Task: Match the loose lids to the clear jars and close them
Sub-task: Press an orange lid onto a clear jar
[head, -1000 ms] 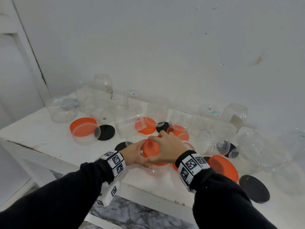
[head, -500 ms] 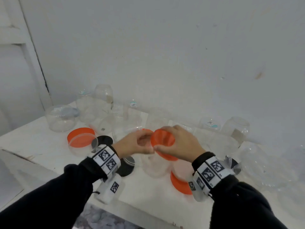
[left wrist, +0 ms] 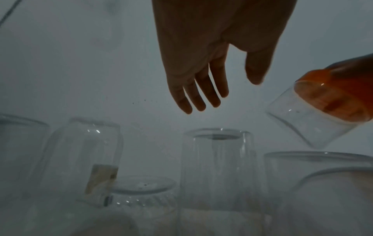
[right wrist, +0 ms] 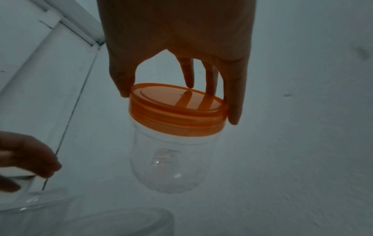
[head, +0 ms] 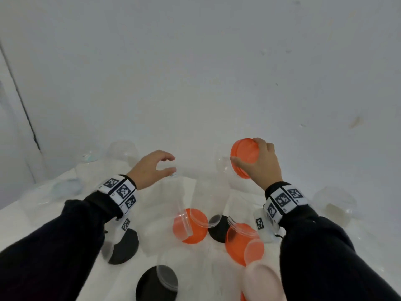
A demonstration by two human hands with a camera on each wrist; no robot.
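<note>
While right hand (right wrist: 177, 52) grips it, orange lid (right wrist: 177, 110) caps clear jar (right wrist: 169, 161).

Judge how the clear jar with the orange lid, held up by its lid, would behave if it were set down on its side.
The clear jar looks empty, so probably light. Its round body would likely roll if laid sideways. The right hand lifts it by the orange lid alone, which suggests the lid is seated firmly.

Plain indoor room, kind uncertain. Bare white wall (head: 217, 72) beyond both hands; white painted table (head: 26, 216) below them, crowded with clear jars (left wrist: 217, 159) and loose lids (head: 191, 227). No appliances or signage.
</note>
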